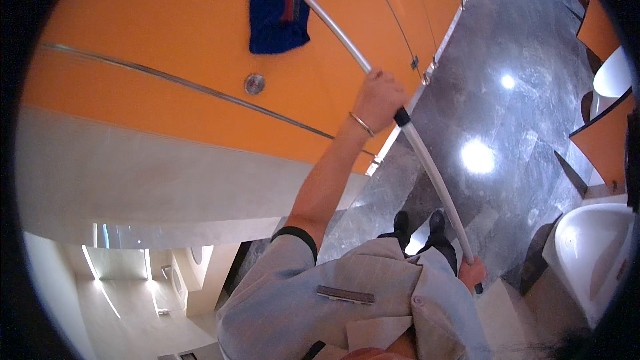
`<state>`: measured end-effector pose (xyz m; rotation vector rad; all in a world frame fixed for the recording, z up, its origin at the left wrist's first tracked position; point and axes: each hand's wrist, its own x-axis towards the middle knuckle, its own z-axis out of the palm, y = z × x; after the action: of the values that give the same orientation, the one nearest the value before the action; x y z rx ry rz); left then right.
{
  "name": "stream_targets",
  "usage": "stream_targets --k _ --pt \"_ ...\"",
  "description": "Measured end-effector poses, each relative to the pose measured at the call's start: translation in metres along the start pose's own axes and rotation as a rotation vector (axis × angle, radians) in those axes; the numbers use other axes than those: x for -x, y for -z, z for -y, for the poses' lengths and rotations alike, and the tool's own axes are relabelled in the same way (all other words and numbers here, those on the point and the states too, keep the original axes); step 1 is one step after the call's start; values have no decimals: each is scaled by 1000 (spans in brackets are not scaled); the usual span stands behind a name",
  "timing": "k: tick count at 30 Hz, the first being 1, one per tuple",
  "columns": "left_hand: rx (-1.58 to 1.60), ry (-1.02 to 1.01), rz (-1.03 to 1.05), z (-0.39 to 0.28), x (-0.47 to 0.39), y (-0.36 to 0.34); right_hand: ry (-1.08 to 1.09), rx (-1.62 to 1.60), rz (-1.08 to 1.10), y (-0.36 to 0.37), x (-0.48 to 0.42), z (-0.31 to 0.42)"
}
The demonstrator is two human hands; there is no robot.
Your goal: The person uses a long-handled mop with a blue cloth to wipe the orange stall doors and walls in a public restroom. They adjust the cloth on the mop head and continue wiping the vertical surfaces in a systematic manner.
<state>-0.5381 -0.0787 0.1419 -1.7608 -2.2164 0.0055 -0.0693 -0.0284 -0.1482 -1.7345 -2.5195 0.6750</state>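
My left hand (381, 97), with a gold-coloured bracelet at its wrist, grips the upper part of a flat mop's metal handle (434, 175). Around the handle's lower end, by my right hip, my right hand (471, 273) is closed; the dark end cap shows just past it. The handle slants up and to the left. At its far end is a blue flat mop pad (279, 30) with a red and grey strip along its back. The pad lies against an orange partition panel (190, 25) and is cut off by the top of the view.
Below the pad, the panel carries a round metal lock (254, 83). White urinals (592, 255) line the right side, with orange dividers (602, 140) between them. The grey floor (480, 110) reflects bright lights. A grey wall (165, 175) stands at left.
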Motion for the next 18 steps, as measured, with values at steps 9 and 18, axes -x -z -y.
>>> stream_targets --k 9,18 --pt "-260 88 -216 21 11 151 308 -287 -140 14 -75 81" --pt "-301 119 -314 28 15 181 408 -286 -172 29 -100 103"
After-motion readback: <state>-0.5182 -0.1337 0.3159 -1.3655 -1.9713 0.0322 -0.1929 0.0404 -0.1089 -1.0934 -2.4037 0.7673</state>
